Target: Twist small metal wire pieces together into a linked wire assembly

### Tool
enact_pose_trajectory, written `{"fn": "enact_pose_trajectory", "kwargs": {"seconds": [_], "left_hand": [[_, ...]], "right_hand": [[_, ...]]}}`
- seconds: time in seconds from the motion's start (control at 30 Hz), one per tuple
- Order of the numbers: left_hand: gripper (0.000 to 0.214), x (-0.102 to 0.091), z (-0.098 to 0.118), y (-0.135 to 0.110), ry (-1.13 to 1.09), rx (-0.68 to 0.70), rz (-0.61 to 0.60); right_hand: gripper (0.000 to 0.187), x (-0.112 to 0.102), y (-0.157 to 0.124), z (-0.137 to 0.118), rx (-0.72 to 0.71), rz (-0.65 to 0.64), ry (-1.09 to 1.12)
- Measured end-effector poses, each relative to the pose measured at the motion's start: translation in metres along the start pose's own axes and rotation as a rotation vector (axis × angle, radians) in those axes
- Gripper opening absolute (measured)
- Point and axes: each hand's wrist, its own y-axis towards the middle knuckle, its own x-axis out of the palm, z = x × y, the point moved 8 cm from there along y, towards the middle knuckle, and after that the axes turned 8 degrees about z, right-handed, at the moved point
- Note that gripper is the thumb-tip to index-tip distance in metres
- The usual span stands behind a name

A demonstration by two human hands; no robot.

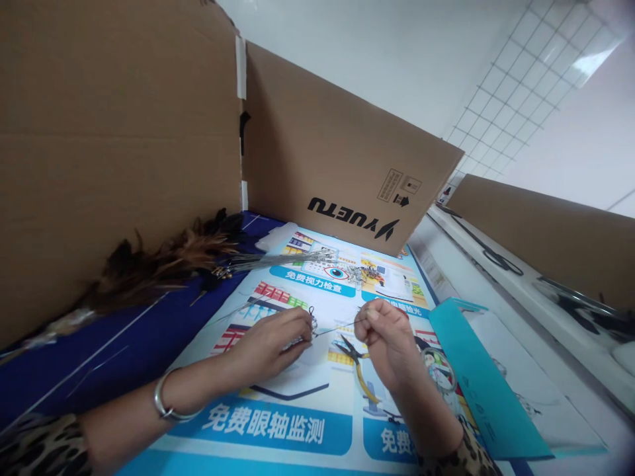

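My left hand point(270, 344) is pinched closed on a small beaded piece with a dark loop point(312, 317) at its fingertips. My right hand point(385, 334) is closed in a pinch on the end of a thin metal wire point(337, 326) that runs between both hands. Yellow-handled pliers point(361, 367) lie on the printed poster point(278, 423) just below my right hand. A silver bangle point(166, 400) sits on my left wrist.
Brown and black feathers point(169, 261) lie piled at the left on blue cloth. A bundle of thin wires point(288, 258) rests behind my hands. Cardboard walls point(342, 158) stand at the back and left. A teal folder point(476, 377) lies to the right.
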Motion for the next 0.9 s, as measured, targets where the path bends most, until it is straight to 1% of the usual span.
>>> {"fn": "enact_pose_trajectory", "kwargs": {"seconds": [0.1,0.23,0.33,0.4,0.47,0.53,0.57,0.6,0.63,0.7,0.73,0.8,0.9], "left_hand": [[0.012,0.003,0.005,0.0,0.005,0.031,-0.011],[0.012,0.006,0.005,0.0,0.071,0.073,-0.012],[0.014,0.004,0.002,0.0,0.11,0.09,0.027],[0.015,0.002,0.002,-0.001,0.128,0.083,0.059],[0.016,0.002,0.003,-0.002,0.13,0.051,0.068],[0.016,0.003,0.0,-0.004,0.099,-0.048,0.058],[0.016,0.005,-0.004,-0.006,0.058,-0.131,0.043],[0.016,0.008,-0.009,-0.008,-0.001,-0.228,0.024],[0.015,0.012,-0.015,-0.01,-0.073,-0.327,0.007],[0.015,0.019,-0.024,-0.014,-0.236,-0.487,-0.023],[0.015,0.023,-0.028,-0.015,-0.322,-0.543,-0.034],[0.015,0.029,-0.033,-0.017,-0.508,-0.632,-0.045],[0.028,0.037,-0.04,-0.022,-0.795,-0.788,-0.037]], "right_hand": [[0.014,0.002,0.001,0.007,0.038,0.003,0.04],[0.018,0.002,-0.001,0.0,0.042,0.006,0.097],[0.018,0.007,-0.007,-0.002,0.066,-0.017,0.061],[0.016,0.009,-0.012,0.002,0.052,-0.015,-0.041],[0.014,0.014,-0.017,0.013,0.046,-0.022,-0.218],[0.011,0.02,-0.023,0.03,0.048,-0.061,-0.444],[0.01,0.026,-0.026,0.037,0.007,-0.094,-0.581],[0.009,0.03,-0.029,0.039,-0.104,-0.098,-0.723],[0.008,0.037,-0.033,0.038,-0.249,-0.109,-0.853],[0.006,0.054,-0.046,0.04,-0.544,-0.2,-1.032],[0.006,0.058,-0.05,0.042,-0.646,-0.223,-1.114],[0.008,0.059,-0.054,0.049,-0.773,-0.246,-1.239],[0.01,0.051,-0.049,0.059,-0.812,-0.222,-1.338]]}}
